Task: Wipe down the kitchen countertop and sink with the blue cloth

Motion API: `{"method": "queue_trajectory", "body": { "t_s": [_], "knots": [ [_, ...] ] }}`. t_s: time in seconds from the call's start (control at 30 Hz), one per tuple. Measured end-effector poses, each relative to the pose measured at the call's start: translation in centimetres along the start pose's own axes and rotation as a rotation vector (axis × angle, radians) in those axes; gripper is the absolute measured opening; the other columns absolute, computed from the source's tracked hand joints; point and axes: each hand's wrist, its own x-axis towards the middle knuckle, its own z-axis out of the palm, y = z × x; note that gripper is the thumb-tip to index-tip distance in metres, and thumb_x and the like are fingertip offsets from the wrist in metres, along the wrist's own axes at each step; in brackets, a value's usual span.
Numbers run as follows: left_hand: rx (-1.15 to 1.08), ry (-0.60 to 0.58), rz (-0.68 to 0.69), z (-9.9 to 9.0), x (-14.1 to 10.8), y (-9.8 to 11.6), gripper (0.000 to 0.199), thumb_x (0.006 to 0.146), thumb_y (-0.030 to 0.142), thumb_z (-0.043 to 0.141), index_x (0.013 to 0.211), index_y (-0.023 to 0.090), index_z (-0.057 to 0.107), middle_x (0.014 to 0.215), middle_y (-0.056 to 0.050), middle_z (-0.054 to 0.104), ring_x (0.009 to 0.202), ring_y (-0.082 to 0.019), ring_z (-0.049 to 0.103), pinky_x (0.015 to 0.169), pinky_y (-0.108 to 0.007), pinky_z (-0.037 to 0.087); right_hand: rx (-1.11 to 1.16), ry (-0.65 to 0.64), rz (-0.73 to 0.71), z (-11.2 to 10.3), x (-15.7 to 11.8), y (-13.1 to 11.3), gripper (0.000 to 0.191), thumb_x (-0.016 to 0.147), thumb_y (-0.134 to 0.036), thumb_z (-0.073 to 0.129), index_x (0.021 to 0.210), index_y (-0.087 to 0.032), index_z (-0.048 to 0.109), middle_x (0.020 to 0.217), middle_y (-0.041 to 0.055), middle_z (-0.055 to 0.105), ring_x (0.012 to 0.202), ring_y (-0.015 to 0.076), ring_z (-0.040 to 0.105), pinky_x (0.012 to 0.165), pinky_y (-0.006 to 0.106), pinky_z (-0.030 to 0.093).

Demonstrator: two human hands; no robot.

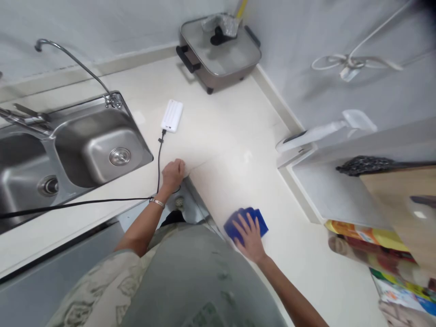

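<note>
Blue cloth (pixel 230 225) by counter's (pixel 289 227) front edge | right hand (pixel 251 240) — fingers released, spread over it; even palm pressure likely works best | left hand (pixel 173 174) — clenched near inner corner

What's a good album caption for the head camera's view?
Right hand spread over a blue cloth on a pale counter.

The person's right hand (pixel 250 238) spreads over a folded blue cloth (pixel 245 223) at the white countertop's (pixel 231 154) front edge. The left hand (pixel 173 173), loosely curled, rests by the counter's inner corner, near a black cable (pixel 159 163) plugged into a white rectangular power bank (pixel 172 116). A lidded brown electric pan (pixel 221 54) occupies the far corner.
</note>
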Motion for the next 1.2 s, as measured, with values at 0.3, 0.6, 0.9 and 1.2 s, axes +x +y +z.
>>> {"method": "queue_trajectory", "body": {
  "t_s": [0.3,0.6,0.9,1.2],
  "knots": [
    [0.003,0.012,0.052,0.2,0.0,-0.2,0.033,0.103,0.030,0.037,0.101,0.020,0.068,0.083,-0.008,0.068,0.082,-0.022,0.058,0.074,-0.032,0.037,0.006,-0.038,0.138,1.5,7.9,-7.2,0.058,0.096,-0.037,0.055,0.153,-0.030,0.050,0.167,0.0049,0.035,0.159,0.0397,0.006,0.124,0.073,0.006],
    [-0.042,-0.026,0.088,0.3,-0.2,-0.7,0.034,0.103,0.030,0.035,0.104,0.018,0.067,0.087,-0.011,0.068,0.085,-0.024,0.060,0.079,-0.035,0.040,0.062,0.017,0.137,1.8,26.1,-9.7,0.063,0.097,-0.034,0.053,0.159,-0.025,0.041,0.172,0.0061,0.022,0.159,0.0382,0.001,0.123,0.073,-0.001],
    [-0.015,-0.045,0.091,-0.9,0.8,-0.8,0.032,0.100,0.025,0.037,0.104,0.016,0.067,0.093,-0.012,0.068,0.088,-0.024,0.058,0.083,-0.036,0.042,0.124,0.070,0.199,2.1,21.9,-9.9,0.063,0.096,-0.035,0.058,0.157,-0.027,0.045,0.171,0.0048,0.027,0.159,0.0384,0.005,0.124,0.070,-0.001],
    [0.269,-0.131,0.092,-0.7,2.0,1.8,0.057,0.097,0.037,0.024,0.131,0.013,0.063,0.124,-0.024,0.068,0.107,-0.040,0.063,0.081,-0.050,0.048,0.092,0.093,0.518,1.6,-0.2,-7.5,0.061,0.094,-0.042,0.062,0.153,-0.031,0.050,0.168,0.0025,0.036,0.160,0.0339,0.010,0.127,0.065,0.002]
  ]
}}
